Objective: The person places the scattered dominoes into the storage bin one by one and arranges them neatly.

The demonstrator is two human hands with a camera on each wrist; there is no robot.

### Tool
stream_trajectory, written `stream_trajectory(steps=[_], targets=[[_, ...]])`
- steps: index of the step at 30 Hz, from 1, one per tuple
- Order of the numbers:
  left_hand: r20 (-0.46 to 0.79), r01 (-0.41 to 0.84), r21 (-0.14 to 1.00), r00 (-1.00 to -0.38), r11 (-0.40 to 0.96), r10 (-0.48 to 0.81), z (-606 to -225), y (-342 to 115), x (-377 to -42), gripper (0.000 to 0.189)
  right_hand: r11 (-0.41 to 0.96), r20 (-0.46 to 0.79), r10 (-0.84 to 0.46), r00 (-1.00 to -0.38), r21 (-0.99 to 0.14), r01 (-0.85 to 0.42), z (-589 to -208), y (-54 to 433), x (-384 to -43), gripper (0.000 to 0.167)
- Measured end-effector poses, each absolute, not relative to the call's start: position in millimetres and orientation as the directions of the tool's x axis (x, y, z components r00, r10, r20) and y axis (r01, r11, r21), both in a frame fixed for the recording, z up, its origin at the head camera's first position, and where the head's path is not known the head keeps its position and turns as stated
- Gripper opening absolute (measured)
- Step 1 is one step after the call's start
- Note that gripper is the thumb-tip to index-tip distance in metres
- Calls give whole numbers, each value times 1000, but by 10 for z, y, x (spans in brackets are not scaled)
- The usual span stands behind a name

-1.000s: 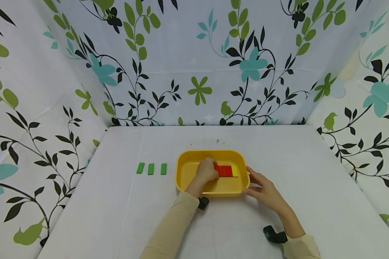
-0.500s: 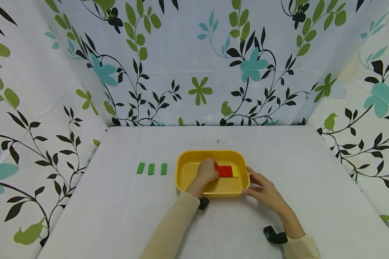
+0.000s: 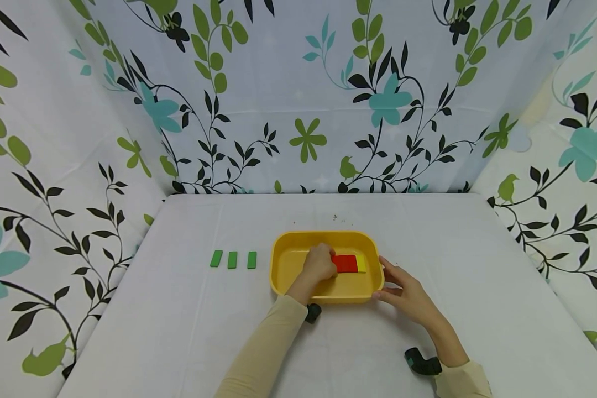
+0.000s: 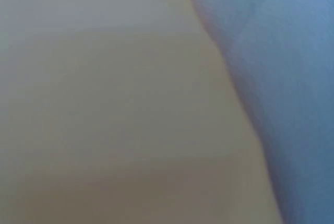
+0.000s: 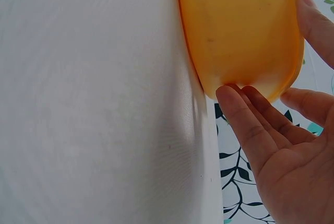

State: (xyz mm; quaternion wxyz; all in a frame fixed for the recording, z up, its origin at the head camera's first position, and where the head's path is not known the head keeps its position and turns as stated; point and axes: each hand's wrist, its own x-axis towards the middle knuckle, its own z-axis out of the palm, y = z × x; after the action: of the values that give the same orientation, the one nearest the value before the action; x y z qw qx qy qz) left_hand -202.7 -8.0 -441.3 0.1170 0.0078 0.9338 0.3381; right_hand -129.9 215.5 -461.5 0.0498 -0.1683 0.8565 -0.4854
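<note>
Inside a shallow yellow tray [image 3: 348, 292], my left hand [image 3: 319, 262] reaches down with curled fingers that pinch the left end of a red tile [image 3: 345, 263]. The fingertips hide part of that end. The red forms one continuous patch, with a small yellow tile [image 3: 361, 263] against its right side. My right hand [image 3: 403, 288] holds the tray's right end, thumb near the front corner and fingers toward the back corner. In the right wrist view, fingertips of the right hand [image 5: 292, 145] rest on the end wall of the tray [image 5: 240, 31].
To the left of the tray, a green tile [image 3: 216, 258], another green tile [image 3: 232, 260] and a third green tile [image 3: 251, 260] lie in a row on the white table [image 3: 179, 331]. A leaf-patterned curtain [image 3: 278, 72] surrounds the table. Blurred sleeve cloth [image 4: 120, 98] fills most of the left wrist view.
The dividing line in the red patch beside my left fingers has disappeared, and the red parts now look flush. My right hand and the tray stay put.
</note>
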Motion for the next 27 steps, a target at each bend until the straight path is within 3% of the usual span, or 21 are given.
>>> stream_trajectory(steps=[17, 27], targets=[[-183, -63, 660, -980, 748, 79, -4423, -109, -2000, 58, 451, 65, -341, -938, -864, -224, -4594, 2154, -1294, 82], [-155, -33, 767, -979, 641, 135, -4220, -146, -1828, 57, 447, 64, -345, -937, -866, -224, -4604, 2163, -1295, 82]])
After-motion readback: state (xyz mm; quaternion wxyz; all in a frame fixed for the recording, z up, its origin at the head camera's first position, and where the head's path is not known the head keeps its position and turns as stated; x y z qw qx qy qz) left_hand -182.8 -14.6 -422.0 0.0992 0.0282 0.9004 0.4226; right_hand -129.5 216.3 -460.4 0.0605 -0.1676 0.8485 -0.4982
